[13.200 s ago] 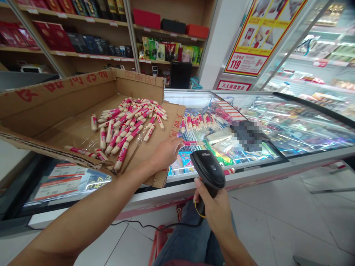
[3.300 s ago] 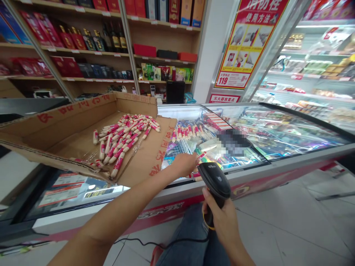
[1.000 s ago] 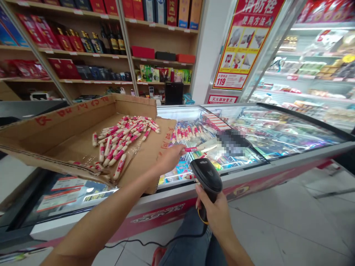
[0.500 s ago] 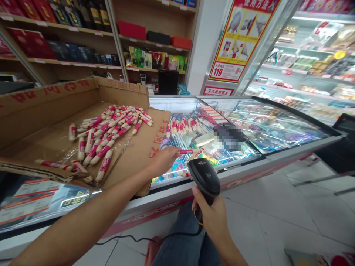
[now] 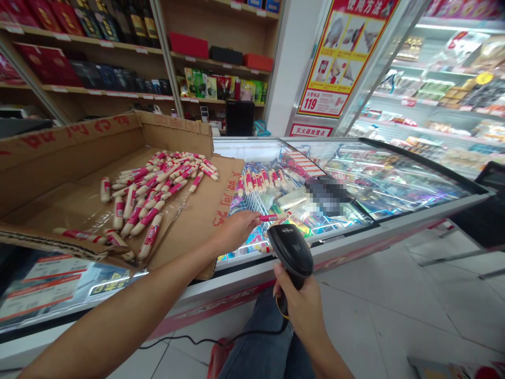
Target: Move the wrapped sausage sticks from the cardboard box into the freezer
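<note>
My left grip (image 5: 239, 229) is pinched, back of the hand upward, fingertips (image 5: 253, 219) pointing rightward, just above and beyond my right grip (image 5: 303, 300). Behind it, my bare left forearm (image 5: 138, 305) slants down and leftward. My right grip is curled firmly, nearer me, thumb (image 5: 286, 277) angled up and leftward; my right forearm (image 5: 329, 358) lies below it.
</note>
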`<state>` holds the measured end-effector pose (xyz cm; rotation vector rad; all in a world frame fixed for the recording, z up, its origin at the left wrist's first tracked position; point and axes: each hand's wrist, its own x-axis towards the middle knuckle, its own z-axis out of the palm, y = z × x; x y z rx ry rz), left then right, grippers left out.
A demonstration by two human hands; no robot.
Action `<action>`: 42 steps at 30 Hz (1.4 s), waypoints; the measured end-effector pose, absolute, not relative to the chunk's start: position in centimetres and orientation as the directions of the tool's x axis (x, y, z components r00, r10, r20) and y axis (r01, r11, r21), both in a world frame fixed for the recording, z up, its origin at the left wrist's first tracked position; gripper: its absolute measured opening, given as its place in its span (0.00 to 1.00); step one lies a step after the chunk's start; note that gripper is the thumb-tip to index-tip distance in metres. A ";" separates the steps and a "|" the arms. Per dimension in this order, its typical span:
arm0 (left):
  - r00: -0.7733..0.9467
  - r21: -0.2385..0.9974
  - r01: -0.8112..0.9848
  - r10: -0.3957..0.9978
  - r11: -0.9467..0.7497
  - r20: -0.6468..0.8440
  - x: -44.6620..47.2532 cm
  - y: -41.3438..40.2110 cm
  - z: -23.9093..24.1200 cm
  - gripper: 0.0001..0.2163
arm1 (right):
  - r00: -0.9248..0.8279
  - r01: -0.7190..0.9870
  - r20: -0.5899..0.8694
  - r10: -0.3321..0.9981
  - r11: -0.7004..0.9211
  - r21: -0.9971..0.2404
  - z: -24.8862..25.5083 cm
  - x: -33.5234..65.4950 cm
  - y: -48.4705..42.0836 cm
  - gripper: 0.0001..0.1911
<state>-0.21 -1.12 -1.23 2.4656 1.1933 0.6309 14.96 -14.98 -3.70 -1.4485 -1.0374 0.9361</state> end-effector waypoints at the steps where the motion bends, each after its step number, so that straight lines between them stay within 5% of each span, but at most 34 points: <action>1: 0.552 0.472 0.649 0.796 -0.597 0.248 -0.2 -1.1 -1.3 0.14 | 0.313 0.099 -0.008 0.950 -0.041 -0.994 -3.7 14.9 -15.0 0.17; 10: 0.556 0.432 0.665 0.790 -0.609 0.259 -0.3 -0.8 -1.8 0.14 | 0.318 0.075 -0.019 0.948 -0.045 -0.996 -3.7 14.9 -14.8 0.18; 24: 0.528 0.144 0.813 0.819 -0.564 0.225 1.6 -0.2 -1.7 0.14 | 0.318 0.075 -0.007 0.948 -0.033 -0.997 -3.7 16.3 -15.1 0.18; 42: 0.486 0.144 0.855 0.867 -0.498 0.114 3.5 -0.7 -0.3 0.16 | 0.325 0.064 -0.028 0.945 -0.052 -0.997 -2.5 17.1 -15.3 0.20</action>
